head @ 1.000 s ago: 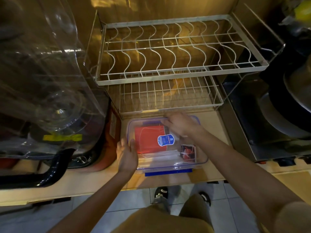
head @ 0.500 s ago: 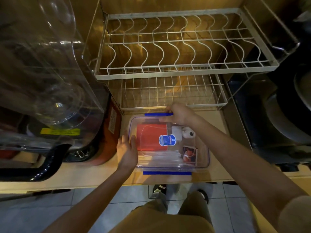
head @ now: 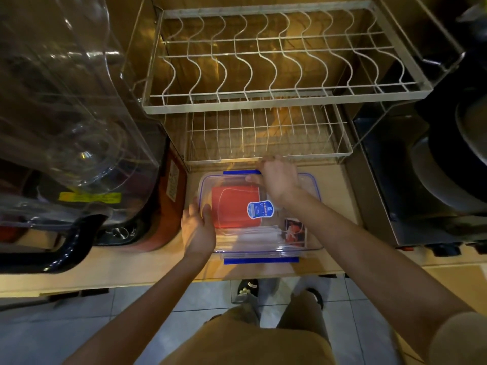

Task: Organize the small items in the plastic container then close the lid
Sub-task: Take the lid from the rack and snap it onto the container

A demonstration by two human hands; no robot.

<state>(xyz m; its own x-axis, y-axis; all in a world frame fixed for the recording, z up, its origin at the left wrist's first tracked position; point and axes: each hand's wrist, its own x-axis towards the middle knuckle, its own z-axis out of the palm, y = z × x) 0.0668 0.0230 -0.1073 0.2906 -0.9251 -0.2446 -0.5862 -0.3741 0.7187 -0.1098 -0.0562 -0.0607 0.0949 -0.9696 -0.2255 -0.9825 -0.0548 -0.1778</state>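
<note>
A clear plastic container (head: 311,243) with its transparent lid on top sits on the wooden counter below a wire rack. Blue latches show at the far edge (head: 241,172) and the near edge (head: 261,260). Through the lid I see a red flat item (head: 232,209), a blue-and-white sticker (head: 259,208), white folded paper (head: 253,237) and a small picture card (head: 293,230). My left hand (head: 199,227) presses against the container's left side. My right hand (head: 276,177) rests on the lid's far edge by the far blue latch, fingers curled over it.
A two-tier wire dish rack (head: 263,101) hangs over the counter just behind the container. A large clear jug on a dark appliance (head: 71,127) stands at the left. A steel appliance (head: 421,180) stands at the right. The counter edge (head: 184,283) runs in front.
My right hand slid from the lid's middle to its far edge at the blue latch. The far latch came into view. My left hand stayed on the left side.
</note>
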